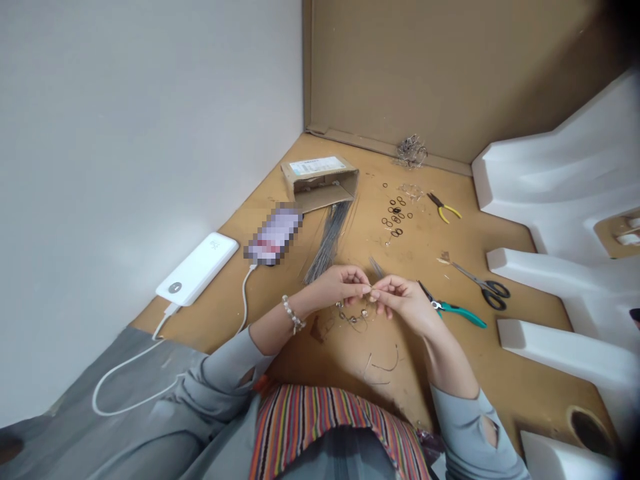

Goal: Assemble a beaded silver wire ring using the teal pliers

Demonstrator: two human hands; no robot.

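My left hand and my right hand meet fingertip to fingertip above the table, both pinched closed. Between them is the top of a thin wire loop strung with beads, which hangs just below the fingers. The exact spot of the pinch is too small to make out. Right beside my right hand lie pliers with teal handles, partly hidden behind it. A bundle of straight grey wires reaches close to my left hand, and a few short wires lie just beyond the fingertips.
Farther back sit several dark rings, yellow-handled pliers, a tangle of wire and an open cardboard box. Scissors lie rightward, near white moulded blocks. Leftward are a phone and a cabled power bank. Wire offcuts lie nearer me.
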